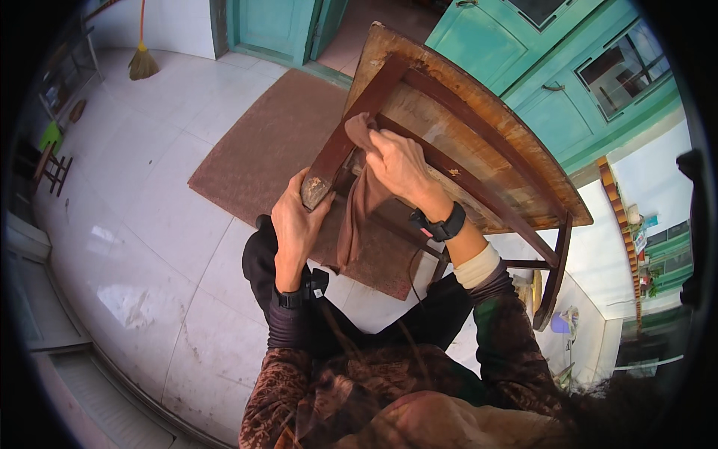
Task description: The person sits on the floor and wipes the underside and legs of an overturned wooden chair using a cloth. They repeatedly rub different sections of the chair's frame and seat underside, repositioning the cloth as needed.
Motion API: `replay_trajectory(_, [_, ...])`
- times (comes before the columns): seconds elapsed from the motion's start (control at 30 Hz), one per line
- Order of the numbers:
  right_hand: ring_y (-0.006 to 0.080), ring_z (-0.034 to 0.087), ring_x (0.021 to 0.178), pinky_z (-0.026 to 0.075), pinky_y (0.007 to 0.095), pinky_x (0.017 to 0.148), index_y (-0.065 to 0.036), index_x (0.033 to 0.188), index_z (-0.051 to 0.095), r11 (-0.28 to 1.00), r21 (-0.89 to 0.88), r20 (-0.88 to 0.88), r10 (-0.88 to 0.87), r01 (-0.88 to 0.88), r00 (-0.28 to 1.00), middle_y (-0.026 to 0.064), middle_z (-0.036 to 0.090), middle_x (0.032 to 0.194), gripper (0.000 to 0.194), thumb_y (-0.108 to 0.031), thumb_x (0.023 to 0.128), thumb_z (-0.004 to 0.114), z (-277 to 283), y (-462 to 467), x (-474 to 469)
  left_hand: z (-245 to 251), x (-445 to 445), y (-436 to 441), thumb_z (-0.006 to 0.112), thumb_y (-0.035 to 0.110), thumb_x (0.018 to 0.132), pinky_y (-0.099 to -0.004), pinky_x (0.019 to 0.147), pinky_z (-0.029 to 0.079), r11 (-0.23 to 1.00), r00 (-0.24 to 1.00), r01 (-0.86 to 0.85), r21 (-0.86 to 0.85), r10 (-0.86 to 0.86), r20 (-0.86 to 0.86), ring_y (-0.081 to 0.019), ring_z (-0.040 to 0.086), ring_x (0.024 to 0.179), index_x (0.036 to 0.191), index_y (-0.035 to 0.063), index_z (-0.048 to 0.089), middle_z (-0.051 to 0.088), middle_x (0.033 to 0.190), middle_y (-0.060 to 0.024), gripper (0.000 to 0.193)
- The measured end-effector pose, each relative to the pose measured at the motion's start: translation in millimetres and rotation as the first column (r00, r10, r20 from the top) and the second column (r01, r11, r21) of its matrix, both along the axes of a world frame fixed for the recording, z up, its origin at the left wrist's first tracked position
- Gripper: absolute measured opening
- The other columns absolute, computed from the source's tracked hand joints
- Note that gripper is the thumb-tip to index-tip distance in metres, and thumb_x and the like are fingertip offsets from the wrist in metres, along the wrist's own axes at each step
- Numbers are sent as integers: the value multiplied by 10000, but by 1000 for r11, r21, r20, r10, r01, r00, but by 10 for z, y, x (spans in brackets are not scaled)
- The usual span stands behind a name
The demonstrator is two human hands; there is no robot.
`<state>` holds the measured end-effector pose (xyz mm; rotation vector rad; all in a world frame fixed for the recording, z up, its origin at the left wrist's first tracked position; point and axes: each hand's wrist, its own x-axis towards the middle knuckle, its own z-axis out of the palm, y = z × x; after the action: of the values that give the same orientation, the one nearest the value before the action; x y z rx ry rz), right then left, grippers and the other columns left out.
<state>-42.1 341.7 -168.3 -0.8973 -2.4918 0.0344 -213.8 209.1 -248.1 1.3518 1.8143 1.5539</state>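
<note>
A wooden table (460, 140) is tipped on its side before me, its worn underside and dark red frame turned my way. My left hand (298, 207) grips the end of one table leg (338, 147), whose bare, scuffed foot (316, 191) shows between thumb and fingers. In my right hand (401, 165) is a bunched brown cloth (362, 216). One end of the cloth lies against the leg, and the rest hangs down below my fist. Another leg (555, 269) points towards me on the right.
Under the table lies a brown mat (275, 134) on white floor tiles (162, 224). A broom (143, 63) leans at the far wall. Green doors (505, 56) stand behind the table. At the left is a small wooden stool (53, 168), and a purple container (560, 322) sits at the right.
</note>
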Motion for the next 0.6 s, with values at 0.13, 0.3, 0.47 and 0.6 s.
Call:
replay_trajectory(0.13, [478, 633, 802, 511, 534, 673, 20, 1023, 616, 999, -45, -49, 10, -12, 999, 236, 644, 894, 202, -127, 883, 606, -23, -44, -93, 7, 7, 24, 829, 188, 812, -397, 879, 559, 1000, 999, 3, 13, -3, 38, -367, 724, 1024, 1299, 41, 625, 739, 1083, -200, 548])
replay_trajectory(0.3, [408, 681, 680, 554, 506, 603, 2, 1055, 655, 972, -78, 26, 222, -220, 975, 210, 654, 861, 249, -149, 858, 667, -197, -629, -176, 7, 19, 18, 828, 178, 809, -390, 883, 561, 996, 997, 25, 86, -31, 73, -347, 730, 1026, 1290, 41, 629, 742, 1100, -181, 539])
replay_trajectory(0.47, [461, 661, 744, 548, 524, 651, 2, 970, 647, 1000, -1, 28, 22, -22, 999, 239, 663, 802, 187, -159, 879, 616, 72, -171, -182, 30, 13, -6, 820, 154, 808, -367, 889, 555, 1000, 998, 10, -1, -10, 70, -295, 737, 1005, 1290, 6, 629, 748, 1082, -185, 539])
replay_trajectory(0.6, [436, 678, 722, 550, 513, 637, -22, 984, 665, 997, 17, 66, 79, -80, 995, 221, 672, 818, 183, -170, 883, 631, 70, -222, -236, 50, 15, 5, 813, 153, 812, -363, 891, 552, 1000, 996, 13, -6, -12, 84, -278, 740, 988, 1279, -9, 633, 751, 1065, -184, 526])
